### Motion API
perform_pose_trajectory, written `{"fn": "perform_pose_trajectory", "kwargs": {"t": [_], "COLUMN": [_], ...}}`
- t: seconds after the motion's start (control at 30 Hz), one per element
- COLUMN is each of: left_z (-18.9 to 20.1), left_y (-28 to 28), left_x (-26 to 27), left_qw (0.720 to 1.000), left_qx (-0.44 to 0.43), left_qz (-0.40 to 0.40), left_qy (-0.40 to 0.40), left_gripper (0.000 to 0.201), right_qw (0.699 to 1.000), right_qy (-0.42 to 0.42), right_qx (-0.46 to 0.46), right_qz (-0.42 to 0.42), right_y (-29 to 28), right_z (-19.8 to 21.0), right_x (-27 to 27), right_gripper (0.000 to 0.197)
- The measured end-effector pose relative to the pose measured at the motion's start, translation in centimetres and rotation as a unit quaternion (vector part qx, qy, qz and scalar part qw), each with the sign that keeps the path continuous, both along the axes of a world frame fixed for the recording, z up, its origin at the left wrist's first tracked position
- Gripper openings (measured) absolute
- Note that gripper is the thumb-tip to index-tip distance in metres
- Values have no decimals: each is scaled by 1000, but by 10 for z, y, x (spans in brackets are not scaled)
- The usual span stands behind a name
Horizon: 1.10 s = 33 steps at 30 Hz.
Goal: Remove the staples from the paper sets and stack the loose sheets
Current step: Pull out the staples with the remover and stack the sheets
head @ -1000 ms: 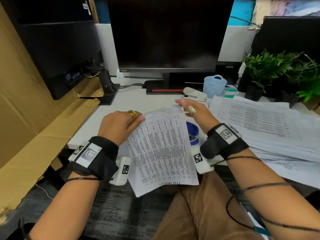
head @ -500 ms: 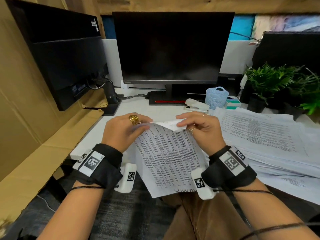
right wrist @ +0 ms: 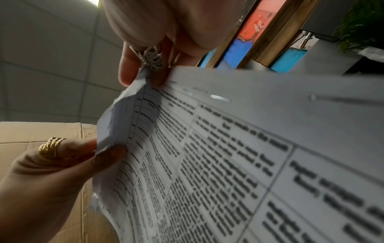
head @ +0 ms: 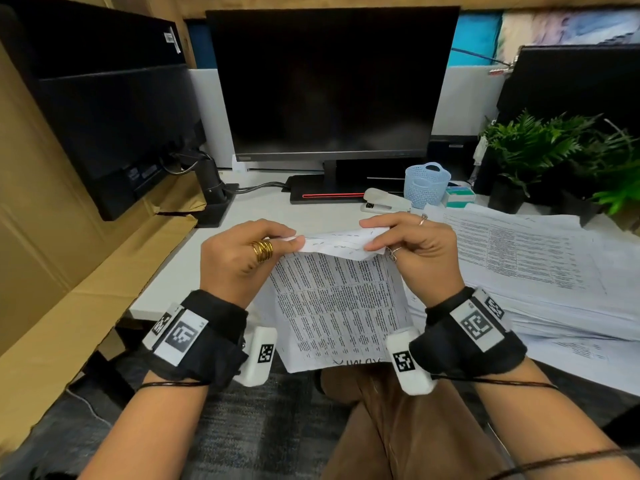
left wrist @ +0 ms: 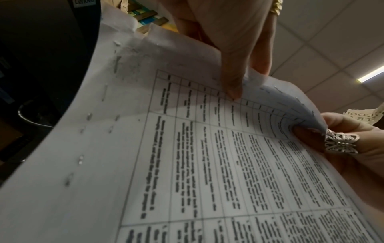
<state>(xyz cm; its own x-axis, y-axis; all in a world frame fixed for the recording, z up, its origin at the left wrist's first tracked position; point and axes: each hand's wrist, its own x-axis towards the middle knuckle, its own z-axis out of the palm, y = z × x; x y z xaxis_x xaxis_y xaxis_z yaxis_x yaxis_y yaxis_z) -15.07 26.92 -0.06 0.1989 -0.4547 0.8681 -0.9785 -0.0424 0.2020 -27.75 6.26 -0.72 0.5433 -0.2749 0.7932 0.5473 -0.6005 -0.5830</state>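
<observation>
One stapled paper set [head: 337, 303] is held up over the lap, just in front of the desk [head: 277, 216], printed table facing the person, top edge folded back toward them. Several staples [left wrist: 80, 159] show along that margin in the left wrist view. Left hand [head: 239, 261] pinches the top-left corner w/ thumb & fingers; right hand [head: 415, 251] pinches the folded top-right corner. To the right on the desk lies a spread stack of printed sheets [head: 540, 258]. Behind: white stapler [head: 384, 200], blue mesh basket [head: 426, 184], dark monitor [head: 329, 84], potted plant [head: 540, 150].
</observation>
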Motion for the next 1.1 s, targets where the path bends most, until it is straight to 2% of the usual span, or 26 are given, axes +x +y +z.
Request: {"fn": "perform_pose_trajectory", "kwargs": {"t": [0.23,0.3,0.37,0.43,0.47,0.5,0.57,0.63,0.7,0.77,0.8,0.87,0.97,1.03,1.1], "left_z": [2,5,5,-2,-5,-8,-11,-9,-3,1,1,-3,-23,-43,-63], "left_y": [-8,-11,-17,-26,-34,-45,-72,-105,-137,-168,-183,-211,-244,-260,-271], "left_x": [-7,-6,-7,-7,-12,-19,-36,-56,-79,-101,-111,-129,-150,-159,-164], "left_qw": [999,997,982,975,977,979,978,980,980,976,973,967,949,938,928], "left_qx": [5,63,142,170,173,179,199,189,173,172,175,186,240,276,341], "left_qz": [-10,35,111,121,106,88,39,-12,-61,-104,-121,-143,-156,-168,-128], "left_qy": [-44,-24,51,69,58,46,41,63,80,83,87,98,131,128,79], "left_gripper": [17,34,49,30,21,21,23,13,12,14,13,17,45,62,71], "right_qw": [1000,997,992,988,986,982,948,874,800,758,751,759,762,743,715], "right_qy": [8,15,26,57,89,129,196,270,366,440,460,460,443,459,482], "right_qx": [19,69,120,139,125,86,-61,-204,-278,-291,-282,-244,-209,-203,-194], "right_qz": [9,19,8,-30,-63,-112,-242,-348,-386,-382,-380,-390,-423,-443,-468], "right_y": [-8,-18,-33,-49,-57,-64,-75,-74,-72,-82,-91,-112,-137,-149,-160], "right_z": [-1,0,4,11,14,17,21,32,41,37,31,14,-11,-26,-36], "right_x": [-9,-15,-28,-44,-55,-66,-92,-123,-153,-178,-191,-219,-256,-279,-302], "right_gripper": [42,53,63,55,47,40,37,31,24,30,33,43,49,42,34]}}
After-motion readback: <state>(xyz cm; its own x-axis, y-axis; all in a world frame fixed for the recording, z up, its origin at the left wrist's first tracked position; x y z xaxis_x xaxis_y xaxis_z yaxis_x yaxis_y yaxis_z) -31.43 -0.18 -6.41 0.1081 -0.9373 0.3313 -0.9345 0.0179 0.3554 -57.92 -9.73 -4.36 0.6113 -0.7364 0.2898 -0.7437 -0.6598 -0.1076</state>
